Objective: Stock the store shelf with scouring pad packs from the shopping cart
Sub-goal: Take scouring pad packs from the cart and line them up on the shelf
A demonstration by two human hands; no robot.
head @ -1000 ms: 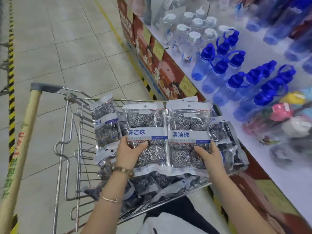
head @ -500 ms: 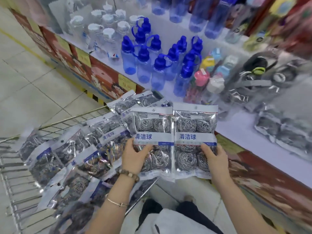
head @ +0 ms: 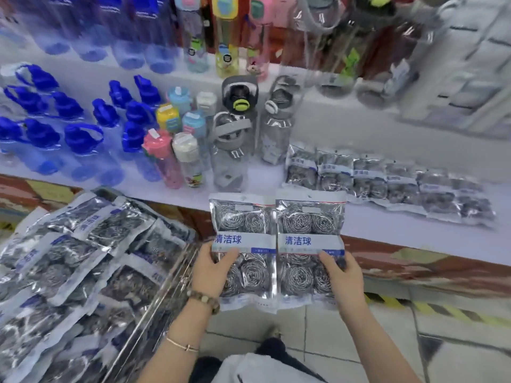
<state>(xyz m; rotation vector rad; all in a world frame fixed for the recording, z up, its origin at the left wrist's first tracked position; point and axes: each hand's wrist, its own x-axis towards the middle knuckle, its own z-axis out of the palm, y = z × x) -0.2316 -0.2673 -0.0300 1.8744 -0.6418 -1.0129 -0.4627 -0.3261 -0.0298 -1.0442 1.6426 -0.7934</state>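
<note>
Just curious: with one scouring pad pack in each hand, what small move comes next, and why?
Probably lay both on the white shelf, beside the row of packs already there: the left hand and right hand each hold a scouring pad pack, and bare shelf lies ahead.

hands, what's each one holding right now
Left hand: grips the left scouring pad pack by its lower part.
Right hand: grips the right scouring pad pack by its lower part.

Pale tiled floor [head: 456,344], yellow-black hazard stripe [head: 442,310]
</note>
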